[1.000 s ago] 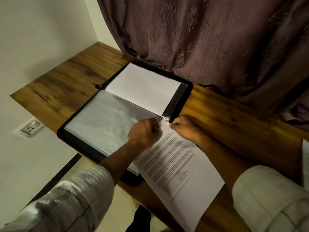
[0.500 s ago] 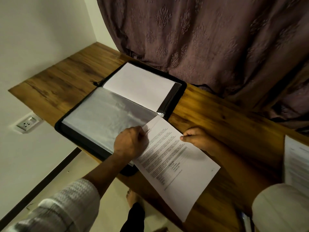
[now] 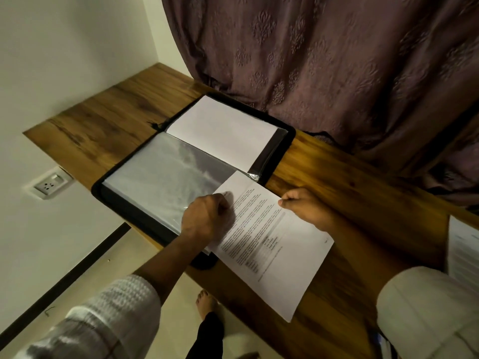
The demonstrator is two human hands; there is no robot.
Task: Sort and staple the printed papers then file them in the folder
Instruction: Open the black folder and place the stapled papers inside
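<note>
A black folder (image 3: pixel 287 141) lies open on the wooden table (image 3: pixel 363 193), with clear plastic sleeves (image 3: pixel 166 177) on its near half and a blank white sheet (image 3: pixel 223 128) on its far half. A printed paper (image 3: pixel 274 252) lies at an angle beside the folder, its top corner over the sleeve's edge. My left hand (image 3: pixel 204 218) has its fingers curled at the edge of the top sleeve, next to the paper's left edge. My right hand (image 3: pixel 305 206) pinches the paper's upper right edge.
More printed papers (image 3: pixel 464 250) lie at the table's right edge. A dark patterned curtain (image 3: pixel 324 60) hangs behind the table. A wall socket (image 3: pixel 49 183) sits below the table's left end. My bare foot (image 3: pixel 206 304) is on the floor below.
The printed paper has slid up and left, its top corner now over the sleeve. My right hand moved along its upper edge; my left hand stayed at the sleeve's edge.
</note>
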